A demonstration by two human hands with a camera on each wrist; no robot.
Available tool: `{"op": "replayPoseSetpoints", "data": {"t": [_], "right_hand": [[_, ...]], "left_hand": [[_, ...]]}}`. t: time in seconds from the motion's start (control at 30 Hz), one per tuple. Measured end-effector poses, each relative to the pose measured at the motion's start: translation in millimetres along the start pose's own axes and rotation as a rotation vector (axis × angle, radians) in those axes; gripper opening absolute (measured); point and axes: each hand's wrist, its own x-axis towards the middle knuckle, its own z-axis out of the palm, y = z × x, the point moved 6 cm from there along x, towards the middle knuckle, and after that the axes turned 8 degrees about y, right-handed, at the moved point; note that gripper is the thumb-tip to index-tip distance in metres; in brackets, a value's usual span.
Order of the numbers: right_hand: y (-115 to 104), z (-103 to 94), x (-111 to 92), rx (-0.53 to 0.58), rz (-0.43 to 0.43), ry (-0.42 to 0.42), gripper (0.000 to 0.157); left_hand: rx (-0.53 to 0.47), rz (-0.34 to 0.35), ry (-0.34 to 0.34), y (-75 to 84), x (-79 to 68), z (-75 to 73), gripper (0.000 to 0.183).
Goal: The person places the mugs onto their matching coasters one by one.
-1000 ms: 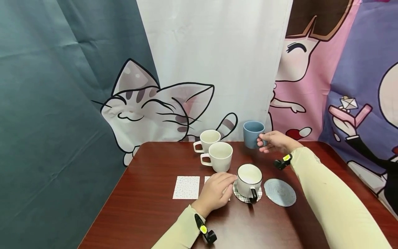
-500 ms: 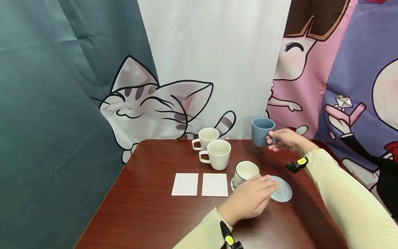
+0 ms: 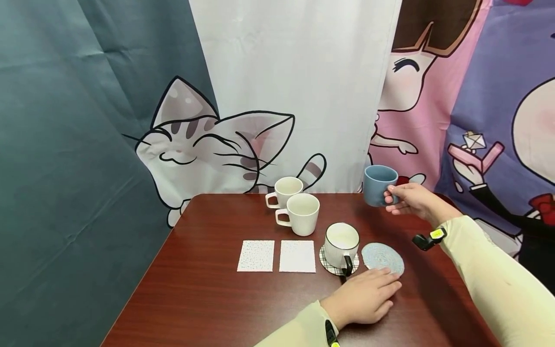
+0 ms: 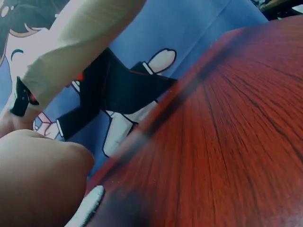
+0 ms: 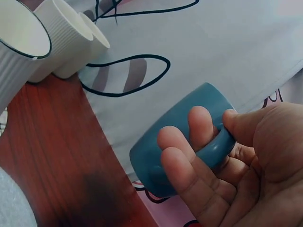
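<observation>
My right hand grips a blue mug by its handle, in the air over the back right of the table. In the right wrist view, the thumb presses on top of the handle and the fingers curl round it beside the blue mug. My left hand reaches low over the table, its fingertips at the near edge of a round light-blue coaster. The left wrist view shows the back of the left hand and a sliver of the coaster; the fingertips are hidden there.
A black-rimmed white mug stands on a checked round coaster, left of the blue one. Two white mugs stand behind. A speckled square coaster and a white square coaster lie left on the wooden table.
My left hand has moved right from beside the black-rimmed mug, past its front, to the blue coaster. The right hand has carried the blue mug rightward.
</observation>
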Motion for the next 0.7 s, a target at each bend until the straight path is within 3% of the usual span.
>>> {"op": "replayPoseSetpoints", "data": {"t": [0.27, 0.7], "right_hand": [[8, -7.2, -20, 0.034, 0.005, 0.017, 0.034], [22, 2.4, -70, 0.085, -0.029, -0.029, 0.033]], "left_hand": [[-0.059, -0.102, -0.116, -4.3, -7.0, 28.6, 0.06], [0.029, -0.117, -0.124, -4.2, -12.8, 37.3, 0.064]]}}
